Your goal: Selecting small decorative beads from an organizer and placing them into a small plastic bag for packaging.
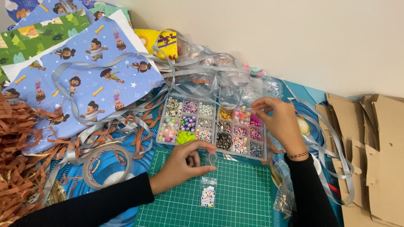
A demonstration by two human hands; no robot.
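Low in the middle of the frame, the left hand (185,164) is curling its thumb and forefinger around a small clear loop (212,157), a thin, glossy thing held upright just above the green cutting mat (244,197); its material is too small to tell. The mat is flat, rubbery and ruled with a pale grid. Lying on it below the hand is a little clear plastic bag (208,192), its long axis running up and down the frame, packed with small white and coloured beads.

Right of centre, the right hand (277,122) is pinching its fingertips together over the clear plastic bead organiser (212,122); whether a bead is between them cannot be told. The box is a rectangular grid of compartments, long axis running left to right, holding round pearly, metallic and pink beads.

At lower left a roll of clear tape (107,167) is lying flat. Cartoon-printed blue wrapping paper (97,71) is filling the upper left, with silver ribbon (198,67) tangled beside it.
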